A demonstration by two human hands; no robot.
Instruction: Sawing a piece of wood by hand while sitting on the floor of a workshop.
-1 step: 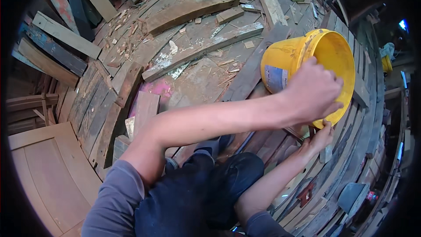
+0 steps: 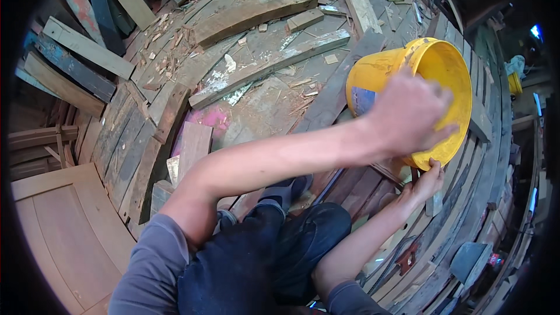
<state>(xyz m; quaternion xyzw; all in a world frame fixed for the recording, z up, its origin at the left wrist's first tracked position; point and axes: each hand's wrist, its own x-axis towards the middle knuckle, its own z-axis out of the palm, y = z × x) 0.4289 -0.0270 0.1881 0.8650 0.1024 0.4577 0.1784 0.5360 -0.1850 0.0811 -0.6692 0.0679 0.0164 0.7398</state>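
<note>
A yellow bucket (image 2: 371,69) lies tilted on the right, its mouth turned toward the right and its blue label partly behind my left hand. My right hand (image 2: 426,184) grips the lower rim, thumb at the inside edge. Across the front of the bucket reaches my left arm, with my left hand (image 2: 411,111) before the mouth. That hand is smeared by motion and its fingers look curled, with one digit sticking out. Whether it holds anything is hidden.
Timber pieces (image 2: 256,18) and wood chips lie across the plank floor ahead. A panelled wooden door (image 2: 70,233) is at the lower left. On the right, planks hold a grey container (image 2: 468,261) and a reddish-brown tool handle (image 2: 406,258).
My left hand has shifted slightly left and up across the bucket's mouth and is more blurred. The right hand keeps its grip on the rim.
</note>
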